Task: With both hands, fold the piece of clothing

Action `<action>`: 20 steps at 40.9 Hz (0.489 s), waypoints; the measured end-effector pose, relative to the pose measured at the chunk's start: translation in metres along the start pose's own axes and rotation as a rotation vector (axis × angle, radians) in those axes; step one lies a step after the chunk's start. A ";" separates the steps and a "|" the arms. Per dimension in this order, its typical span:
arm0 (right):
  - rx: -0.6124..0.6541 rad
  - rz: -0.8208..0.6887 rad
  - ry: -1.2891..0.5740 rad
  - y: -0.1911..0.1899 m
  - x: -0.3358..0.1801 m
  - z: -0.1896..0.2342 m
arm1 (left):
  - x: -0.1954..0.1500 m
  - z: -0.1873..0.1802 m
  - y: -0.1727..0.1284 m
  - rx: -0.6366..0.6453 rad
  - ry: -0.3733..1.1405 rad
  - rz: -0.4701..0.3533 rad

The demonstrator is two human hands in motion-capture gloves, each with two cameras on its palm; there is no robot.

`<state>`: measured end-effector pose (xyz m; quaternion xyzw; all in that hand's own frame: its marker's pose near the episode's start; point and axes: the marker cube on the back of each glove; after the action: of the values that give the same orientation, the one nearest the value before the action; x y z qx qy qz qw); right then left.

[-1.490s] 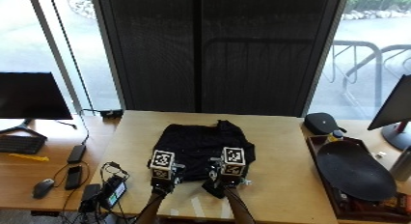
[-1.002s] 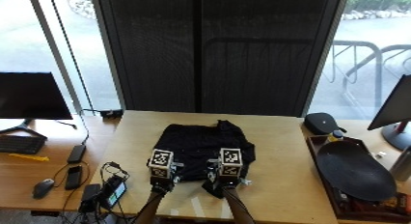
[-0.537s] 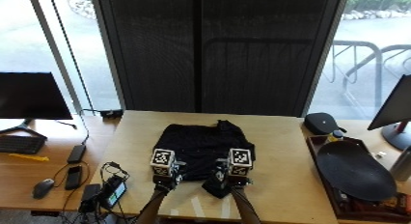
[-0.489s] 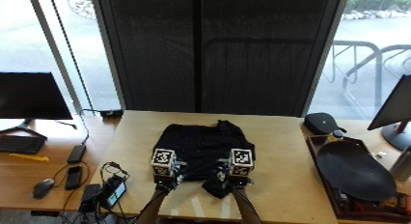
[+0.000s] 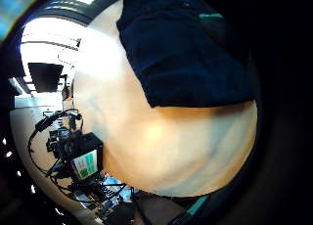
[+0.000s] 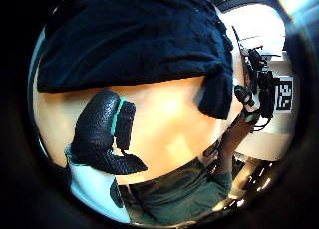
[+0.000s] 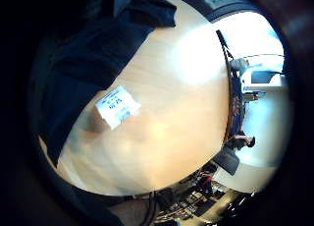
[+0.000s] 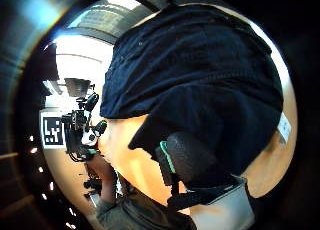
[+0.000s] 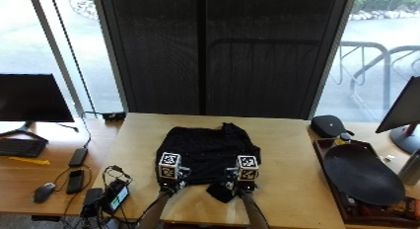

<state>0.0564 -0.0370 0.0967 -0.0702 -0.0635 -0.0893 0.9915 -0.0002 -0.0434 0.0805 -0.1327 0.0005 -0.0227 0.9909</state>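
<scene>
Hidden: in the outside view both hands sit under their marker gear at the near edge of the garment [image 9: 209,152], so no finger shows there.
Garment: black, spread on the wooden table [image 9: 289,155], mid-table. A small flap [image 9: 220,192] of it hangs toward the person from the near hem, by the right hand. A white tag [image 7: 117,106] lies on the wood just beside the cloth.
Left hand [image 9: 169,182]: at the garment's near-left corner. Its thumb-side palm view shows a gloved digit [image 6: 102,132] over bare wood just off the hem; whether it touches the cloth cannot be told.
Right hand [image 9: 241,182]: at the garment's near-right corner. Its thumb-side view shows a gloved digit [image 8: 187,157] lying against the dark flap; whether the fingers are curled round it cannot be told.
Hands: apart, one at each near corner.
Forearms: reach up from the table's near edge, roughly parallel.
</scene>
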 end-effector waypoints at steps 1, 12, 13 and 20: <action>0.000 -0.048 -0.037 0.002 -0.006 -0.003 | 0.001 0.005 0.001 -0.027 0.010 0.006; -0.054 -0.158 -0.092 -0.004 -0.009 0.017 | -0.009 0.022 -0.035 0.184 -0.087 0.015; -0.049 -0.145 -0.076 -0.005 -0.007 0.017 | -0.009 0.022 -0.036 0.195 -0.097 0.013; 0.044 -0.094 0.024 -0.006 -0.002 0.010 | 0.003 0.024 -0.013 0.030 -0.025 0.043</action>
<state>0.0519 -0.0404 0.1073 -0.0443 -0.0569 -0.1354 0.9882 0.0026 -0.0502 0.1067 -0.1182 -0.0092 0.0005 0.9930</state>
